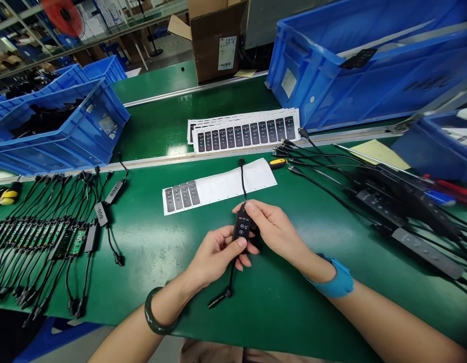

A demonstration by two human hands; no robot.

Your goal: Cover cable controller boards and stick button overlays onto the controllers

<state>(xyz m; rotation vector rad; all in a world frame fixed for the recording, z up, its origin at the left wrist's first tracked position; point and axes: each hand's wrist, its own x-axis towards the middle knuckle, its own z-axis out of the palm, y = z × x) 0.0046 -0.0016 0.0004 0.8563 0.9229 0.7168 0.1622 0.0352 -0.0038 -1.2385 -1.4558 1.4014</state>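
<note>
Both my hands are over the green mat (150,272), holding a black inline button controller (241,227) on a cable. My left hand (216,257) grips its lower part, with the thumb on the button face. My right hand (273,232) pinches its upper end between thumb and fingers. The black cable (243,184) runs up to a small plug (241,162) lying on a white label backing sheet (222,185). Its other end hangs down to a black connector (218,301) near the mat.
Rows of cabled controllers and circuit boards (44,242) lie at the left, and more cabled controllers (392,212) at the right. A stack of label sheets (244,130) lies ahead. Blue plastic crates (354,65) stand at the back; a yellow-handled tool (278,163) lies near the sheet.
</note>
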